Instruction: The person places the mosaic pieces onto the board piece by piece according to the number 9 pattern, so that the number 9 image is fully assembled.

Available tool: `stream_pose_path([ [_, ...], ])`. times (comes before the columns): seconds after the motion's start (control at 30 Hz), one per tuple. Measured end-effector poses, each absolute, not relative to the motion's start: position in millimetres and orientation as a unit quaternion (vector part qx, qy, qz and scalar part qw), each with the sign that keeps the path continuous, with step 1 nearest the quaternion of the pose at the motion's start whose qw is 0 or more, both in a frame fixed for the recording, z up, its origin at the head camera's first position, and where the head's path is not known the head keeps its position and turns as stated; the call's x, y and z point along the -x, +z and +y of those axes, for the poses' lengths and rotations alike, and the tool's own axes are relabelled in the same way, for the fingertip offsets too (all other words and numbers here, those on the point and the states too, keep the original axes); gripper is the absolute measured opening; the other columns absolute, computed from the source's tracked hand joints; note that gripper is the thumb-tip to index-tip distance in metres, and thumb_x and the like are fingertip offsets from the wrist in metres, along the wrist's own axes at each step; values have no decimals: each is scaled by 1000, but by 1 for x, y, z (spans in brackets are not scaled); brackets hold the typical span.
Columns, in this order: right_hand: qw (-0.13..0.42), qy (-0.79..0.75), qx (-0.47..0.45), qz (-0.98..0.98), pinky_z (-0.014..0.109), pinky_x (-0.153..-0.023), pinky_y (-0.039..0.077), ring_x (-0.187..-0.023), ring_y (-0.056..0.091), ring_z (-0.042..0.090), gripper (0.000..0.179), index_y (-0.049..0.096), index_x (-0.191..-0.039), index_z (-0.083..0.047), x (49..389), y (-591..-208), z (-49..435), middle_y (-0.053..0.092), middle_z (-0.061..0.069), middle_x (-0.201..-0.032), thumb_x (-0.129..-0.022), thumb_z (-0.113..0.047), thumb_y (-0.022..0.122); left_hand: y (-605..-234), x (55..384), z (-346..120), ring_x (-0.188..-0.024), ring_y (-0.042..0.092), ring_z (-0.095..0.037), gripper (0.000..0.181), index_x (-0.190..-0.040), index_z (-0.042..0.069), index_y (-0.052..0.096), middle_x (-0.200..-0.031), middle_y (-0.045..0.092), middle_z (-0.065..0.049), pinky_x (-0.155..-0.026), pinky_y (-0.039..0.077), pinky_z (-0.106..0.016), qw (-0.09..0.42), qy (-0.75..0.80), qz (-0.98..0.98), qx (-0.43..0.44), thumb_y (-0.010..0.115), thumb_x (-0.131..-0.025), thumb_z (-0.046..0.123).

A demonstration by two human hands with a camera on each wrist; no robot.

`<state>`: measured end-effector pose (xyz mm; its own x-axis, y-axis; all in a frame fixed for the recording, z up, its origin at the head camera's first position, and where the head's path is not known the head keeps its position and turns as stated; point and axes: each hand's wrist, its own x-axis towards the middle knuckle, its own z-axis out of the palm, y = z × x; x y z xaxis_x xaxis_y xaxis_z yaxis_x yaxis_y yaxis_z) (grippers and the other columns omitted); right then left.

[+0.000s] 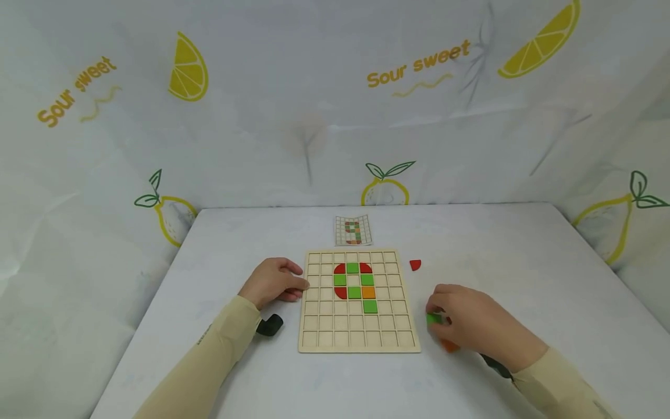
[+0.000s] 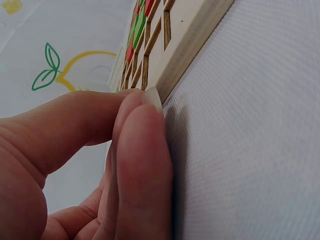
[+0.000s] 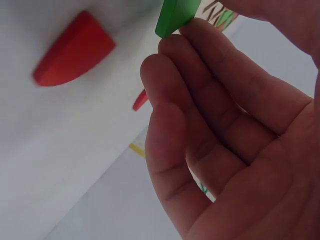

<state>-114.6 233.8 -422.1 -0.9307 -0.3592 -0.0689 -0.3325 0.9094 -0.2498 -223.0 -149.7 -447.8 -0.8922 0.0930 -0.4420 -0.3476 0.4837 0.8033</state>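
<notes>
My right hand [image 1: 466,317] pinches a green square tile [image 1: 433,318] between thumb and fingertips, to the right of the wooden grid board [image 1: 327,339]. In the right wrist view that tile [image 3: 176,16] shows at the fingertips. Beneath the right hand lies an orange-red piece [image 1: 449,345], partly hidden by it. My left hand [image 1: 274,282] rests by the board's left edge, its loosely bent fingers touching the rim. On the board, green squares, an orange square [image 1: 369,293] and red quarter-round pieces [image 1: 340,293] form a loop with a short tail.
A loose red quarter-round piece [image 1: 416,265] lies right of the board's upper corner. Behind the board is a small printed card [image 1: 353,230] with a coloured grid pattern. White cloth printed with lemons [image 1: 384,189] hangs behind the white table [image 1: 471,233].
</notes>
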Motion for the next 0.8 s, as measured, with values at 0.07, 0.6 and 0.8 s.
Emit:
stream_pose_path([
  [0.07, 54, -112, 187, 975, 23, -68, 52, -76, 50, -1, 17, 77, -92, -26, 118, -419, 227, 59, -18, -89, -84, -21, 91, -448, 223, -150, -67, 73, -12, 36, -119, 7, 70, -89, 78, -8, -66, 65, -25, 218, 501, 833, 80, 89, -89, 15],
  [0.6, 57, -89, 241, 965, 24, -72, 55, -79, 54, 3, 14, 82, -94, -20, 139, -408, 152, 64, -13, -89, -86, -29, 90, -447, 226, -148, -65, 73, -12, 35, -117, 7, 70, -87, 77, -8, -65, 65, -25, 218, 514, 826, 81, 89, -88, 14],
  [0.8, 55, -89, 263, 959, 28, -76, 58, -83, 58, 6, 14, 81, -94, -19, 140, -415, 141, 67, -11, -92, -88, -28, 89, -447, 225, -149, -64, 72, -12, 35, -117, 6, 70, -87, 77, -9, -64, 65, -25, 218, 514, 826, 81, 89, -88, 14],
])
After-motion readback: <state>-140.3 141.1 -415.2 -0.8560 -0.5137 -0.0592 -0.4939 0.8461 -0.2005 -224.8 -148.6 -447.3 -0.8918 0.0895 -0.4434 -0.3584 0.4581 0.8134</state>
